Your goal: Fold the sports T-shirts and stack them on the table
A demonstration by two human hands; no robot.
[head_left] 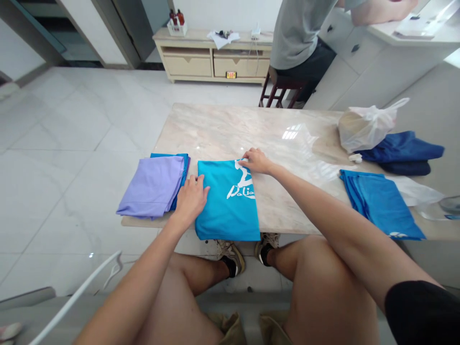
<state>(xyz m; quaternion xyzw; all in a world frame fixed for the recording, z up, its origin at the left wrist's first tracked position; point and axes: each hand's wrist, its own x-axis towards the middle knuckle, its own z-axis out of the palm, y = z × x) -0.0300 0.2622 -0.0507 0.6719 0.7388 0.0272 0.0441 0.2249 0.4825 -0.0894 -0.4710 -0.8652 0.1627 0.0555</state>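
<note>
A turquoise T-shirt (226, 206), folded into a rough rectangle with white lettering at its right side, lies before me, its lower edge hanging over the table's near edge. My left hand (193, 197) rests at the shirt's left edge, fingers apart and slightly bent. At the upper right corner, the fingers and thumb of my right hand (256, 161) close on the fabric beside the print. Just left of my left hand is a stack of folded clothes, with a lilac garment (151, 184) on top and blue ones (176, 200) under it.
On the marble-patterned table (215, 127), folded blue shirts (384, 196), dark blue cloth (406, 148) and a tied white plastic bag (366, 127) lie at the right. Beyond stands a low cabinet (189, 66). A person in a grey shirt (300, 36) sits on a stool (280, 86).
</note>
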